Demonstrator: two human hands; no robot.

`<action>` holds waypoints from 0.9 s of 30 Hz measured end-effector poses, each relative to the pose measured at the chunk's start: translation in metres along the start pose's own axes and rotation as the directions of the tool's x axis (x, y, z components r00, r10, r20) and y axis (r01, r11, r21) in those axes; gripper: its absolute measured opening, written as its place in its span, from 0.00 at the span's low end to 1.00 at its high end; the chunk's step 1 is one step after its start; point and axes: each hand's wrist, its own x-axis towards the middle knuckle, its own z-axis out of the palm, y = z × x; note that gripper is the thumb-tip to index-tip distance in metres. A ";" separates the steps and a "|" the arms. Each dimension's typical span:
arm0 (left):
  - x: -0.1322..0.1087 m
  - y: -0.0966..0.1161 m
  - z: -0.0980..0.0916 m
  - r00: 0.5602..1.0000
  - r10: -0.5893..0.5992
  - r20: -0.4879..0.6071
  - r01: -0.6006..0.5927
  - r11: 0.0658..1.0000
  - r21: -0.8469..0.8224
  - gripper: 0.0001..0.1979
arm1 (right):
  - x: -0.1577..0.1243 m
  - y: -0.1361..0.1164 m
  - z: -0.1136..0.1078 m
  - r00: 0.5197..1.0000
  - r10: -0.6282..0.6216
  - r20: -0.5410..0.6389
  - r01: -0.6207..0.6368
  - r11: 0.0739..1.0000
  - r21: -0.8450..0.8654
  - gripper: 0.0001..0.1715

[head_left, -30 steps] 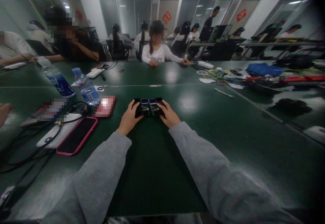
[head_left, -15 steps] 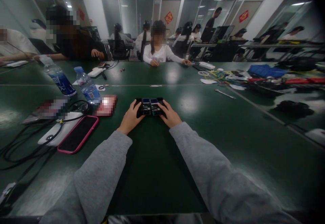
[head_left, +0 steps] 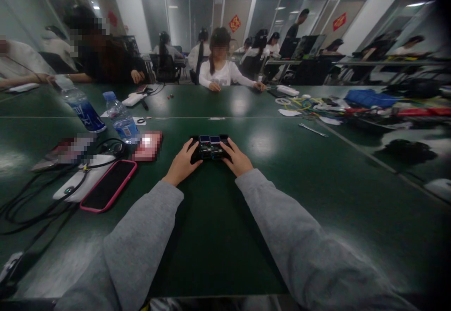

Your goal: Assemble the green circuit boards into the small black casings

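head view: soft grey sleeves (head_left: 141, 236) lie over the smooth green table (head_left: 218, 245). the left hand (head_left: 181, 164) pinches one boxy black gadget (head_left: 205, 151), the right hand (head_left: 239, 160) its twin gadget (head_left: 216, 151), side by side in the middle, held by their outer ends, likely so the flat screens (head_left: 205, 139) can show. farther off is a clear, blue-capped plastic bottle (head_left: 120, 119).
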 end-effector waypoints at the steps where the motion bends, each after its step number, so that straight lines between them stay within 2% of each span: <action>1: 0.000 0.000 0.000 1.000 0.000 -0.005 0.000 1.000 0.000 0.34 | 0.000 0.000 0.000 1.000 -0.006 -0.007 0.006 1.000 0.002 0.37; 17: -0.001 0.001 -0.001 1.000 0.002 0.002 -0.002 1.000 -0.008 0.35 | 0.000 -0.001 0.001 1.000 -0.007 -0.009 0.007 0.999 0.040 0.38; 22: -0.001 0.004 -0.005 0.999 -0.034 0.034 0.035 0.999 -0.038 0.34 | 0.000 0.002 0.000 0.997 0.074 -0.035 -0.074 0.997 0.019 0.38; 27: -0.001 0.005 -0.006 0.997 -0.080 -0.011 0.080 0.996 -0.030 0.28 | 0.000 0.002 -0.001 0.992 0.116 -0.045 -0.115 0.993 0.020 0.38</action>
